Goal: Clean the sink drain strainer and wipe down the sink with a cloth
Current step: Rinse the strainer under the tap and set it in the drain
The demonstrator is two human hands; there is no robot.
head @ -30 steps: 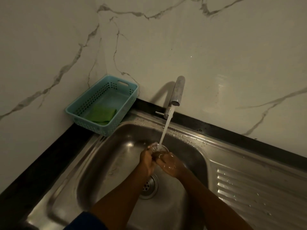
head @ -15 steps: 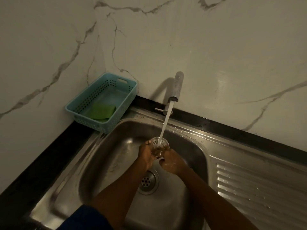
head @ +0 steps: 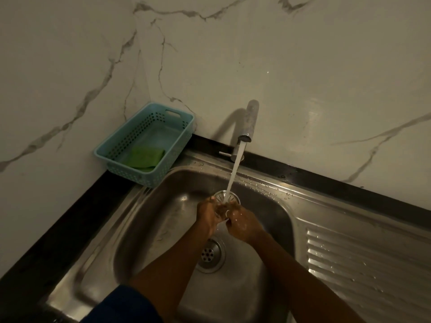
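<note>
A round metal drain strainer [head: 231, 196] is held over the steel sink [head: 163, 220], right under the water stream from the tap [head: 249, 123]. My left hand [head: 208, 215] grips its left edge. My right hand [head: 242, 221] holds it from the right and below, fingers wet. The open drain hole [head: 210, 254] lies in the basin floor just below my hands. A green cloth [head: 145, 157] lies in the teal basket [head: 116, 148] at the sink's back left corner.
A ribbed draining board [head: 363, 259] with water drops extends right of the basin. A black counter strip [head: 58, 229] runs along the left and behind the sink. White marble walls close off the back and left.
Both hands have stayed under the stream with the strainer, shifting only slightly. The strainer's face has tipped more toward the water. The camera view has drifted a little.
</note>
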